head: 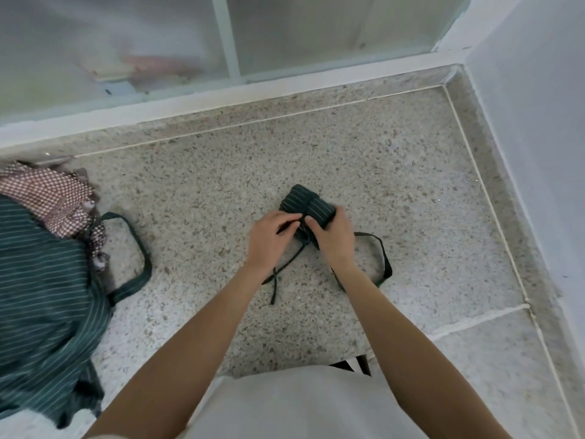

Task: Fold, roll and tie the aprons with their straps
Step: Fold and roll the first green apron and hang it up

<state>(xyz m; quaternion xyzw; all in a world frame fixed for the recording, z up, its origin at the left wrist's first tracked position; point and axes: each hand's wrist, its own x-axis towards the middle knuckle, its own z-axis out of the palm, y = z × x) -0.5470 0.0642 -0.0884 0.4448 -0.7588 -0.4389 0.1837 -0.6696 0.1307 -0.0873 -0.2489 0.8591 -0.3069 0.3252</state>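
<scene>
A dark green pinstriped apron, rolled into a short bundle [305,202], lies on the speckled floor in the middle of the view. My left hand [270,240] pinches a thin dark strap at the bundle's near side. My right hand [332,237] curls over the bundle's right end and grips it together with the strap. Two loose strap ends [275,280] cross on the floor between my wrists. The neck loop [381,259] lies to the right of my right wrist.
A heap of unfolded aprons lies at the left: a green striped one [44,296] with its loop [136,248] spread out, and a brown checked one [47,198] behind it. A glass partition [228,42] runs along the back, a pale wall [538,137] on the right.
</scene>
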